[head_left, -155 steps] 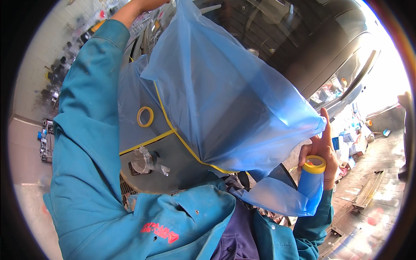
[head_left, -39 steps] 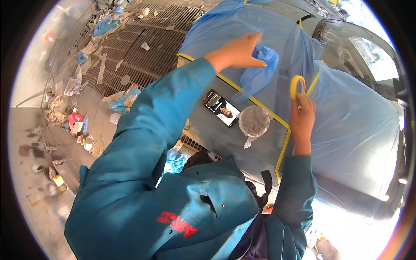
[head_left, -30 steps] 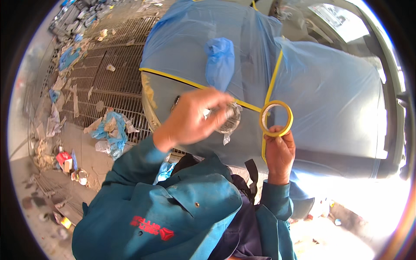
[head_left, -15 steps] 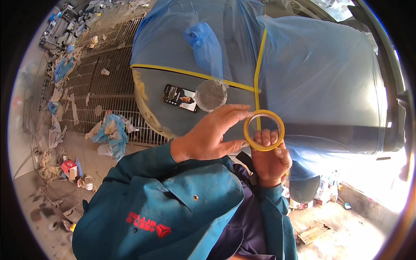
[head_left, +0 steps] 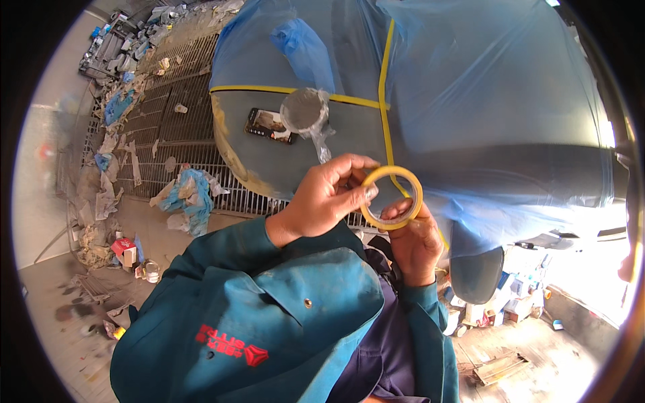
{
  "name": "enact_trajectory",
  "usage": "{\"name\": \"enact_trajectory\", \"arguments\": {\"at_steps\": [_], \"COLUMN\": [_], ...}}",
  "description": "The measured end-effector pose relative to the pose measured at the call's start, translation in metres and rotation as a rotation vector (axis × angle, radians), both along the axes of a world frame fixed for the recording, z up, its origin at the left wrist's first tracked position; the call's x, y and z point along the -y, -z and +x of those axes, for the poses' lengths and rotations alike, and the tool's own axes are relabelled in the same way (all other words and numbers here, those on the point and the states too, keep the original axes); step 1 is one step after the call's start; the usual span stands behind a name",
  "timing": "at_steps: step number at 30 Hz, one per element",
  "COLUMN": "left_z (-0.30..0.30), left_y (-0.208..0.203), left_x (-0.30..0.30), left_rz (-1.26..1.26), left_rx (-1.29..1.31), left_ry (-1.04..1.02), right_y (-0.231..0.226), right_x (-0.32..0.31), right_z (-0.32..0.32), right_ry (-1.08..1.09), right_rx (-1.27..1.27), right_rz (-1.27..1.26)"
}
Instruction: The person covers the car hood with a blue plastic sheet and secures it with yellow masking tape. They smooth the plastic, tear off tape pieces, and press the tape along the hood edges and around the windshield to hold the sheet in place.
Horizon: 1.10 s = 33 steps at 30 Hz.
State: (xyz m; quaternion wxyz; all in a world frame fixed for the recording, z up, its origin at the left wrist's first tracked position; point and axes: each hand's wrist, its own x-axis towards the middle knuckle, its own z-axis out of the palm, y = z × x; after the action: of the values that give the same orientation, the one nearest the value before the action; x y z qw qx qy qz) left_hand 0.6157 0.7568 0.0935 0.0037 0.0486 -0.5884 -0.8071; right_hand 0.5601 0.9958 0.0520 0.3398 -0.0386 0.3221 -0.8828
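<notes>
Hands at a roll of yellow tape (head_left: 392,197) just below the masked car panel (head_left: 322,148): right hand (head_left: 415,242) grips it, left hand (head_left: 329,198) pinches its rim, apparently seeking the loose end to peel.

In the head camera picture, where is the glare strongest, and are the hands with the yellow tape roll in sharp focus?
In the head view, the glare is strongest at the right and lower right, where daylight washes out the floor. The left hand, right hand and yellow tape roll are sharp and evenly lit. Straight lines, such as the floor grating, bend toward the dark round rim.
</notes>
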Motion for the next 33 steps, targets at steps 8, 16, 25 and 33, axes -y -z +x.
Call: {"name": "enact_trajectory", "arguments": {"at_steps": [8, 16, 25, 33], "left_z": [0.020, 0.055, 0.088, 0.083], "left_y": [0.002, 0.010, 0.027, 0.038], "left_x": [-0.038, -0.062, -0.064, -0.040], "left_rz": [-0.764, -0.833, -0.438, 0.109], "left_rx": [-0.368, -0.279, -0.151, -0.040], "left_ry": [-0.091, -0.086, -0.116, -0.017], "right_y": [0.000, 0.002, 0.017, -0.011], "right_x": [-0.031, -0.043, -0.047, -0.028], "right_z": [0.016, 0.025, 0.047, 0.058], "right_ry": [0.078, -0.068, 0.101, -0.071], "right_rx": [0.168, 0.276, -0.034, -0.192], "right_rz": [-0.128, -0.099, 0.228, 0.397]}}
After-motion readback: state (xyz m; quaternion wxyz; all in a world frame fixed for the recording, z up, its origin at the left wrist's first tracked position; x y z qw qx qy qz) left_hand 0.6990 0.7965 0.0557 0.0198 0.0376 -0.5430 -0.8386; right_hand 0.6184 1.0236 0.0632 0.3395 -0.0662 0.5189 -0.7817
